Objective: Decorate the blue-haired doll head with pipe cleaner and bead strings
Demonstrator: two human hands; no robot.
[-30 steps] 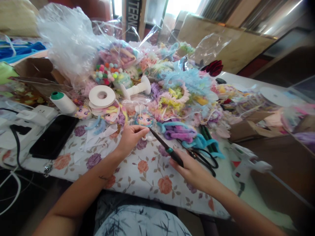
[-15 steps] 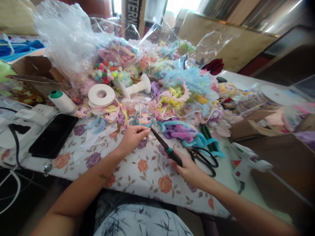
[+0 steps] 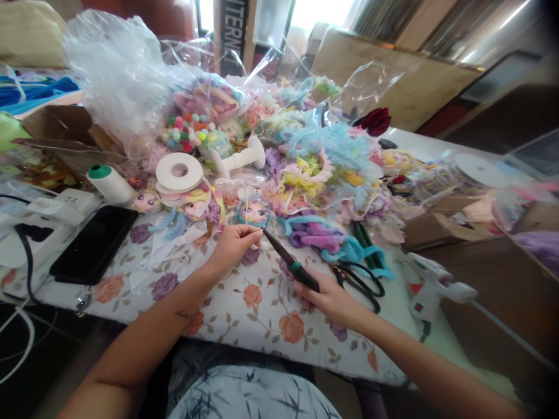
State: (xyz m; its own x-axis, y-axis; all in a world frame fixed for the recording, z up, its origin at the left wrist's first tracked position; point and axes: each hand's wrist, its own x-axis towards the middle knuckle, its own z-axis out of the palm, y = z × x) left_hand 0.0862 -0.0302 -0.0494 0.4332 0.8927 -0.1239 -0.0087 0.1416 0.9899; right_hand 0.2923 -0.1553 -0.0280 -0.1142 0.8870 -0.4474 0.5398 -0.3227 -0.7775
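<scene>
My left hand (image 3: 236, 244) is closed in a pinch over the flowered cloth. A thin strand of small beads (image 3: 247, 208) runs up from its fingers; the tiny end at the fingertips is too small to make out. My right hand (image 3: 325, 294) is wrapped round the black and green handles of long-nose pliers (image 3: 283, 256). The dark, narrow jaws point up and left, their tip at my left fingertips. Just beyond the pinch lies a doll-face piece with blue hair (image 3: 255, 212). Black-handled scissors (image 3: 362, 285) rest beside my right hand.
Blue and purple fuzzy stems (image 3: 317, 233) lie right of centre. White spools (image 3: 179, 170), a thread cone (image 3: 109, 183) and a phone (image 3: 94, 244) are at left. Behind is a heap of pastel trims (image 3: 332, 145). A glue gun (image 3: 425, 288) and cardboard box (image 3: 484, 291) stand at right.
The view has shifted slightly. Both hands keep nearly the same pose, with the pliers' tip still at the left fingertips.
</scene>
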